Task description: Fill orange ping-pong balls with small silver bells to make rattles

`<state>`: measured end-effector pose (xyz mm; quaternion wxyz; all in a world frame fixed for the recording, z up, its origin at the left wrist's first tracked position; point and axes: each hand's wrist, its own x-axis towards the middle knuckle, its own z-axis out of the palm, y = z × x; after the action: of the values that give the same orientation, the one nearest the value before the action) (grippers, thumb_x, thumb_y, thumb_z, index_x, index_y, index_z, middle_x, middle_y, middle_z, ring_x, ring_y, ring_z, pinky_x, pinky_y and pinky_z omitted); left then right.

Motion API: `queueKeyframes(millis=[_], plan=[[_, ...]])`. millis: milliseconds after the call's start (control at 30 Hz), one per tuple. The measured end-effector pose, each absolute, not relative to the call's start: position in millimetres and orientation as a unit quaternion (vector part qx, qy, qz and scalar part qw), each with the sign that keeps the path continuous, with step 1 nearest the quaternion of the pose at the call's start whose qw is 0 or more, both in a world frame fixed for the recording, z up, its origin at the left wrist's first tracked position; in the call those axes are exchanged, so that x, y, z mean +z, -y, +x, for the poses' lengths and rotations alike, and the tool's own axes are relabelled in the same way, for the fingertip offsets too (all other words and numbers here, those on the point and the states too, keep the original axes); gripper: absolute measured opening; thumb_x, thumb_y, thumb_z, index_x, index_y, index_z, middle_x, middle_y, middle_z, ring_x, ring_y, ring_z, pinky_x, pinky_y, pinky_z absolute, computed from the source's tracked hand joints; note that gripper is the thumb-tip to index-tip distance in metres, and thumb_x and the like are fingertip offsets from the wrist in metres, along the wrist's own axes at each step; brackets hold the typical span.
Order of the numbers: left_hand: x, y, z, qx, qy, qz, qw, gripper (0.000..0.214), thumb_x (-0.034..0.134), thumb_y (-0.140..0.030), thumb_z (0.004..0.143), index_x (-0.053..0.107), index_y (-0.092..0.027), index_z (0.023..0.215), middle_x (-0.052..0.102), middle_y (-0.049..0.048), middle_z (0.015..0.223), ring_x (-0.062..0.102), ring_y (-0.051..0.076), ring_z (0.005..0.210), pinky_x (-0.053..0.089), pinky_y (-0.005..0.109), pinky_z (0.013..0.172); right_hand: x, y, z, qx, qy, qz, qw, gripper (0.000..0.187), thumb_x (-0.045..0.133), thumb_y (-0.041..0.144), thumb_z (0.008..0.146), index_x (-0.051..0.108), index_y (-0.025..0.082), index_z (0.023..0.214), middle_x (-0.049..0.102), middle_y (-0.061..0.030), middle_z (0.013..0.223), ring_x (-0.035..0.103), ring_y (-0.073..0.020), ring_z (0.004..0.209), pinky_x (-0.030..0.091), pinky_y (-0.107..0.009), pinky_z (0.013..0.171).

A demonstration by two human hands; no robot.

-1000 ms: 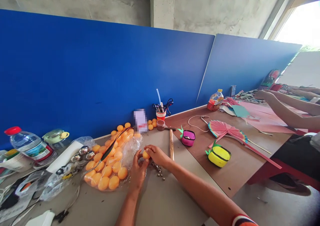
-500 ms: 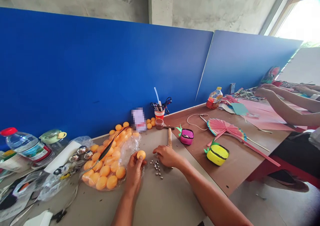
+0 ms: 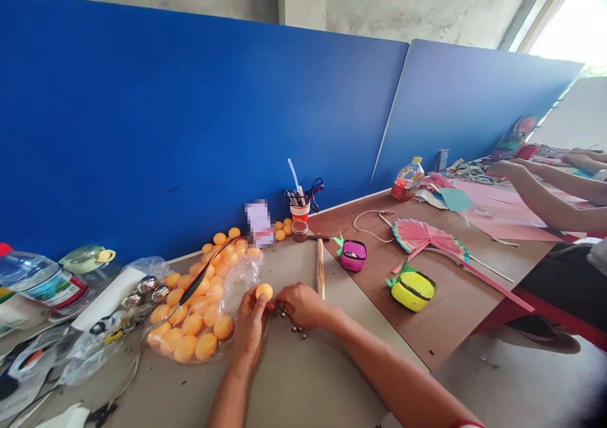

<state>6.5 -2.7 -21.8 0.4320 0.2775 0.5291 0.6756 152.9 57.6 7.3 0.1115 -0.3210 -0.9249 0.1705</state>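
Observation:
An orange ping-pong ball (image 3: 264, 293) is held upright between the thumb and fingers of my left hand (image 3: 250, 327). My right hand (image 3: 302, 304) is just beside it, palm down, with its fingers bent to the tabletop among small shiny metal balls (image 3: 283, 312). Those fingertips are drawn together, but I cannot make out whether a metal ball is between them. Several more metal balls lie loose below the hand. A hammer (image 3: 320, 267) with a wooden handle lies just behind my right hand, its handle partly covered by the wrist.
Left of my hands lies a clear bag of orange balls (image 3: 192, 324). A purple pouch (image 3: 353, 255) and a yellow pouch (image 3: 413, 290) sit on the right, near a pink paper fan (image 3: 422, 241). A red cup (image 3: 300, 212) stands behind. Another person's arms (image 3: 531, 191) are at far right.
My right hand has moved left and down onto the metal balls, close to my left hand. My left hand still holds the orange ball. The view has shifted slightly.

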Motion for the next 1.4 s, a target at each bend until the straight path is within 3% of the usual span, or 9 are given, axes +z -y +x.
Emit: queueKeyframes(millis=[333,467,600,933,1400], plan=[[-14.7,8.5,7.5,0.671,-0.504,0.27,0.471,0.042,0.079,-0.043,0.06,0.065,-0.022,0.094,0.065,0.0005,0.09,0.061,0.017,0.074,0.049,0.031,0.073,-0.6,-70.9,164.2,0.22,0.865,-0.346,0.291,0.027,0.047,0.009,0.085,0.068,0.016,0.099,0.07,-0.008,0.095,0.064,-0.0172,0.09,0.047,-0.027,0.081],[-17.3,7.0,6.6,0.675,-0.504,0.278,0.461,0.045,0.081,-0.03,0.057,0.065,-0.025,0.098,0.067,0.0028,0.098,0.064,0.02,0.085,0.051,0.031,0.077,-4.5,-69.5,159.6,0.219,0.855,-0.351,0.312,0.026,0.048,0.008,0.084,0.067,0.015,0.101,0.068,-0.0083,0.094,0.064,-0.0172,0.088,0.047,-0.028,0.081],[-22.3,6.9,4.3,0.667,-0.51,0.279,0.467,0.046,0.079,-0.026,0.059,0.064,-0.025,0.102,0.068,0.0033,0.098,0.066,0.021,0.082,0.051,0.031,0.074,-7.1,-75.1,161.7,0.222,0.841,-0.368,0.328,0.026,0.048,0.008,0.084,0.068,0.015,0.099,0.068,-0.0087,0.093,0.064,-0.0173,0.087,0.048,-0.028,0.08],[-17.2,11.9,6.2,0.681,-0.507,0.31,0.427,0.046,0.074,-0.039,0.066,0.058,-0.024,0.107,0.062,0.0061,0.107,0.066,0.02,0.075,0.054,0.035,0.074,-11.2,-79.5,161.8,0.233,0.82,-0.377,0.363,0.026,0.048,0.007,0.082,0.069,0.014,0.096,0.068,-0.0096,0.091,0.064,-0.0181,0.085,0.049,-0.028,0.078],[-16.6,9.7,7.8,0.557,-0.622,0.463,0.297,0.046,0.051,-0.062,0.077,0.062,-0.022,0.097,0.071,0.0053,0.083,0.068,0.023,0.07,0.056,0.038,0.067,12.9,-73.2,163.3,0.213,0.8,-0.375,0.416,0.032,0.048,0.004,0.079,0.063,0.015,0.106,0.063,-0.0069,0.086,0.06,-0.0165,0.077,0.05,-0.028,0.073]])
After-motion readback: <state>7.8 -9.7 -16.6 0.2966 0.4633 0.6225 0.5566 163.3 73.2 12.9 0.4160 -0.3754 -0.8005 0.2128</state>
